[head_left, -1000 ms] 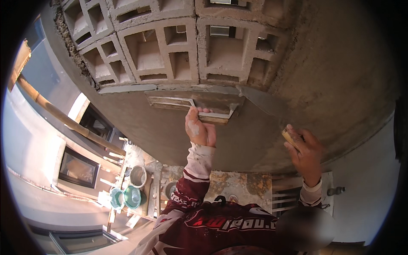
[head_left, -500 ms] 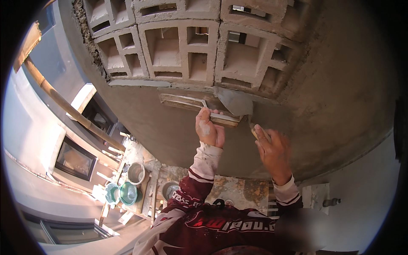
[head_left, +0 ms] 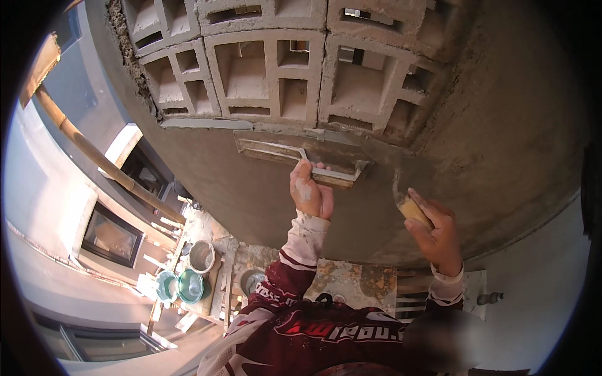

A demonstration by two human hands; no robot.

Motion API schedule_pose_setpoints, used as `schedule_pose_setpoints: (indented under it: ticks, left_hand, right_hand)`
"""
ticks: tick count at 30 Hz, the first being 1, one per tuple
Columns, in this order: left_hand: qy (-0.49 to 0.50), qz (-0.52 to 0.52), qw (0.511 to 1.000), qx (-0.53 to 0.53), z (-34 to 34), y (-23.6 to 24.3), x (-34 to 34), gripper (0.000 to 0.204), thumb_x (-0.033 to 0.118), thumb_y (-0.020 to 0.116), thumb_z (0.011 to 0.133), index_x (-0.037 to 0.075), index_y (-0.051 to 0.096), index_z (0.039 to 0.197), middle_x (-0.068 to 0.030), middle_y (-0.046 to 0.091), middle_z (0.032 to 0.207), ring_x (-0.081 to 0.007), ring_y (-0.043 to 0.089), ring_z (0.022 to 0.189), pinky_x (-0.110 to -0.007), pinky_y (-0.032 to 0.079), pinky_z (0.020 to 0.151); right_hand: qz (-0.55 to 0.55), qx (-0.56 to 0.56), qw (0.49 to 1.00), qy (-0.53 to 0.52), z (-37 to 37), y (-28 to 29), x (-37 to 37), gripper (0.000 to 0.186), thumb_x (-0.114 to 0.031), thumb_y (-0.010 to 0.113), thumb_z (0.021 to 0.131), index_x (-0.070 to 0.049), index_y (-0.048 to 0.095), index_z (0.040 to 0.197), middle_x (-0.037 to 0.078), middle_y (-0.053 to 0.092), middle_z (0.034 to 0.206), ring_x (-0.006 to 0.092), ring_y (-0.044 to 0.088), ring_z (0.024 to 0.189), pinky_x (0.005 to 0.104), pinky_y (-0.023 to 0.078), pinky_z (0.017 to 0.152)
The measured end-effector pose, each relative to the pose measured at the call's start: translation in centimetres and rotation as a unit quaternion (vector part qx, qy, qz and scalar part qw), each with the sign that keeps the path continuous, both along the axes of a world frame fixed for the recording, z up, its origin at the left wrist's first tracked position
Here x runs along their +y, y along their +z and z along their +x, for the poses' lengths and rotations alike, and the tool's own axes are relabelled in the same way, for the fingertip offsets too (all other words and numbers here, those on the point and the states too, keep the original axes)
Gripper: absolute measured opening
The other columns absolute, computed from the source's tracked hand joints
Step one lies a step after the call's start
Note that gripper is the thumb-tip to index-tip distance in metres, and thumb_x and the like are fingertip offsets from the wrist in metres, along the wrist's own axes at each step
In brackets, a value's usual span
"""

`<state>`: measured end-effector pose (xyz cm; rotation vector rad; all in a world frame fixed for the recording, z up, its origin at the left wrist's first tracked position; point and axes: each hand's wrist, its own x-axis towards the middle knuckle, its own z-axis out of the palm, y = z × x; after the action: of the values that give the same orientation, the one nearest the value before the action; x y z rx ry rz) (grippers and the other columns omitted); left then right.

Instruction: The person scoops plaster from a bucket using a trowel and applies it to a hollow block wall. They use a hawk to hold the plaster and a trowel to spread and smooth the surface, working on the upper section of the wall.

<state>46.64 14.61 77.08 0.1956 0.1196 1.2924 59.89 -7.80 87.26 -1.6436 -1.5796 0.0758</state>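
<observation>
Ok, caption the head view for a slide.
Left hand grips a float, right hand a trowel, below openwork blocks.

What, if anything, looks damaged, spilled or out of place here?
The mortar edge left of the vent blocks looks ragged, unlike the smoother grey wall beneath them. Below, the pale surface is blotched brown.

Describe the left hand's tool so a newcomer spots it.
Beneath the pale openwork blocks is grey plaster. Near its upper edge, the left hand grips the flat trowel. Its long rectangular shape distinguishes it from the yellow-handled tool in the right hand.
</observation>
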Motion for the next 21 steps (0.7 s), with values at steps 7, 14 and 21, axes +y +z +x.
schedule_pose_setpoints:
  ticks: [7,14,21]
  left_hand:
    - [-0.001,-0.019,1.0,0.008,0.3,0.5,-0.3,0.013,0.01,0.06,0.095,0.006,0.052,0.103,-0.0044,0.053,0.092,-0.0193,0.053,0.087,-0.038,0.047,0.084]
    - [0.005,0.004,1.0,-0.012,0.4,0.1,-0.1,0.016,0.012,0.062,0.095,0.006,0.05,0.105,-0.0037,0.052,0.092,-0.0188,0.052,0.086,-0.037,0.046,0.083]
    - [0.024,-0.011,0.999,0.019,0.4,0.6,-0.5,0.018,0.013,0.063,0.095,0.007,0.049,0.105,-0.0031,0.052,0.094,-0.0178,0.053,0.086,-0.036,0.046,0.083]
  right_hand:
    - [-0.124,0.266,0.953,0.077,1.2,2.9,1.1,0.052,-0.01,0.072,0.086,0.003,0.053,0.132,0.005,0.065,0.095,0.0086,0.059,0.076,0.0242,0.049,0.072]
    - [-0.137,0.235,0.96,0.062,0.8,4.2,2.3,0.044,-0.013,0.069,0.089,0.004,0.056,0.128,0.004,0.064,0.09,0.0066,0.057,0.072,0.0226,0.049,0.064]
    - [-0.136,0.175,0.974,0.039,0.3,5.0,4.0,0.039,-0.017,0.063,0.093,0.005,0.06,0.125,0.004,0.064,0.087,0.0068,0.056,0.069,0.0228,0.049,0.062]
